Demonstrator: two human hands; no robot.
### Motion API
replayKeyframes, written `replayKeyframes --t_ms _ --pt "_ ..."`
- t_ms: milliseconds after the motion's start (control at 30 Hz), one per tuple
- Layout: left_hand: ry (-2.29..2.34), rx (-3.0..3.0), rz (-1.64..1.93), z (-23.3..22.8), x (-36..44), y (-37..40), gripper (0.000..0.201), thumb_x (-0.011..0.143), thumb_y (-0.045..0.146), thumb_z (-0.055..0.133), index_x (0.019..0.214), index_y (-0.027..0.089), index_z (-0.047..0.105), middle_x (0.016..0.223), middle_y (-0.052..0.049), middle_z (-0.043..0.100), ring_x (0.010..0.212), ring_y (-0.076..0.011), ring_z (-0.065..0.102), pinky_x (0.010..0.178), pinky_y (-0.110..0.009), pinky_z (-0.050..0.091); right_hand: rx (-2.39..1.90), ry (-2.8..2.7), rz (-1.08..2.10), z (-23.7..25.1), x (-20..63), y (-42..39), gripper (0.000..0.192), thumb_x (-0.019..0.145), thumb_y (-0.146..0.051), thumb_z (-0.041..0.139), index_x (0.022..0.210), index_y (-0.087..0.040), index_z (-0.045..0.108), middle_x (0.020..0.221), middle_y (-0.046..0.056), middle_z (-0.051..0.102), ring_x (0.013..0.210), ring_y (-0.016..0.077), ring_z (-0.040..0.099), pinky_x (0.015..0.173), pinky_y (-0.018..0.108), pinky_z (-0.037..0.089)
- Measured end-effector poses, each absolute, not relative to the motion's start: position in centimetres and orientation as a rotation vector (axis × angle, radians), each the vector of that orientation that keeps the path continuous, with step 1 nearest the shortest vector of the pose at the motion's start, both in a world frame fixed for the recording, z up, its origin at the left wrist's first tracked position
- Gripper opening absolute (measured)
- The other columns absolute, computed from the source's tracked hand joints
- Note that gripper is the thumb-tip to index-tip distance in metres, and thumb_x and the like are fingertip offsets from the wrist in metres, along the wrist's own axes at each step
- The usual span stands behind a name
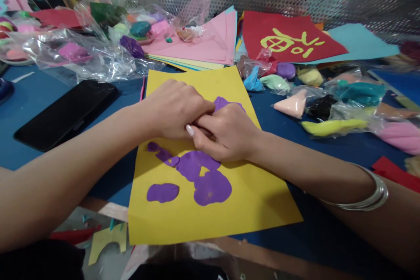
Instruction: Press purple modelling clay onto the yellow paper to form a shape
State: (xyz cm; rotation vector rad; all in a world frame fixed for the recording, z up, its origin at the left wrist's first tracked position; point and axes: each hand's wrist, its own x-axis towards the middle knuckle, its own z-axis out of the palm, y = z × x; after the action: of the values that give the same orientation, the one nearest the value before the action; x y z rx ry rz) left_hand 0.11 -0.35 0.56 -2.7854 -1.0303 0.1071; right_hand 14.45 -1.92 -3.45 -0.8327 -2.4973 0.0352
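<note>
My left hand (179,109) and my right hand (226,133) meet above the middle of a yellow sheet of paper (256,201). Both are closed, with fingers curled and touching each other; what lies between them, if anything, is hidden. Flattened purple modelling clay (212,188) is stuck to the sheet below the hands, in joined patches. Apart from these, at lower left, lies a separate purple clay piece (162,192). More purple clay (226,103) shows just behind my right hand, partly covered by it.
A black phone (67,113) lies on the blue table left of the sheet. Bagged coloured clay (292,104) is strewn at right, and more plastic bags (75,54) at back left. Pink paper (203,39) and a red sheet with yellow shapes (292,37) lie behind, before a perforated metal panel.
</note>
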Motion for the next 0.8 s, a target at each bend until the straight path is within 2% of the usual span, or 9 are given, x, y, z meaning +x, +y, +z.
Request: replayKeyframes --t_ms 367,633,800 --pt "-1.021 -2.777 0.078 0.56 0.13 -0.4 0.018 0.064 0.034 0.041 0.064 0.019 0.05 0.053 -0.002 0.052 0.043 -0.0108 0.037 0.046 -0.027 0.014 -0.813 -2.48 0.017 -3.54 14.42 -1.92 0.045 0.08 -0.038 0.029 0.059 -0.016 0.063 0.044 0.0 0.042 0.042 0.0075 0.021 0.047 0.025 0.012" --pt "-1.05 -2.782 0.061 0.59 0.07 -0.44 0.016 0.063 0.034 0.042 0.059 0.019 0.046 0.05 -0.001 0.049 0.041 -0.0096 0.034 0.046 -0.028 0.013 -0.839 -2.503 0.013 -3.41 14.41 -2.02 0.047 0.081 -0.038 0.027 0.06 -0.015 0.062 0.046 0.001 0.045 0.042 0.0075 0.027 0.048 0.026 0.012" --pt "-1.019 -2.757 0.084 0.56 -0.03 -0.36 0.015 0.062 0.031 0.04 0.064 0.02 0.05 0.053 -0.001 0.05 0.043 -0.0107 0.035 0.047 -0.028 0.014 -0.872 -2.507 0.044 -3.22 14.38 -2.13 0.046 0.082 -0.038 0.027 0.064 -0.015 0.063 0.05 0.002 0.05 0.043 0.0078 0.033 0.048 0.026 0.013"
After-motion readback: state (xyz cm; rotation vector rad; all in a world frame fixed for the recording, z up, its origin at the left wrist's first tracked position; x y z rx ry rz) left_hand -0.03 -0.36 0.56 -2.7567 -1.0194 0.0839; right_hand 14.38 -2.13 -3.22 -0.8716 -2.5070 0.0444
